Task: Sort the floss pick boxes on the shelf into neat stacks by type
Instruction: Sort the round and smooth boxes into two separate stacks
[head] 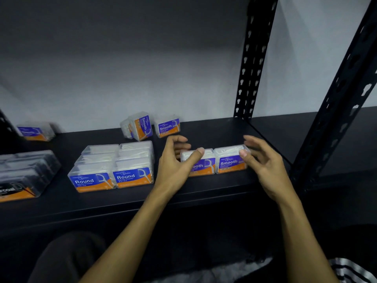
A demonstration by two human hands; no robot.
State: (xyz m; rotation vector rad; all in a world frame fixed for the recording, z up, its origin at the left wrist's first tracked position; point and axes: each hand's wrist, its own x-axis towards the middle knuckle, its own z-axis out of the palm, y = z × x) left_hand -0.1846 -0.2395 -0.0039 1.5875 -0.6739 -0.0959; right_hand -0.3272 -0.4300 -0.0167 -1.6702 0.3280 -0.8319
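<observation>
While two Smooth boxes (216, 161) sit side by side near the shelf (204, 186) front edge, the left one is touched by the left hand (175, 162) thumb and the right one by the right hand (263, 160), fingers loosely spread, nothing gripped. Round boxes (112, 168) are stacked just left.

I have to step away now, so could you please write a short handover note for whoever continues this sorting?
Left hand: open, thumb on the left front Smooth box.
Right hand: open, fingers at the right front Smooth box.
Done: Round boxes grouped; charcoal boxes far left.
Left: tipped Smooth box, upright one behind, blurred box at back left.
</observation>
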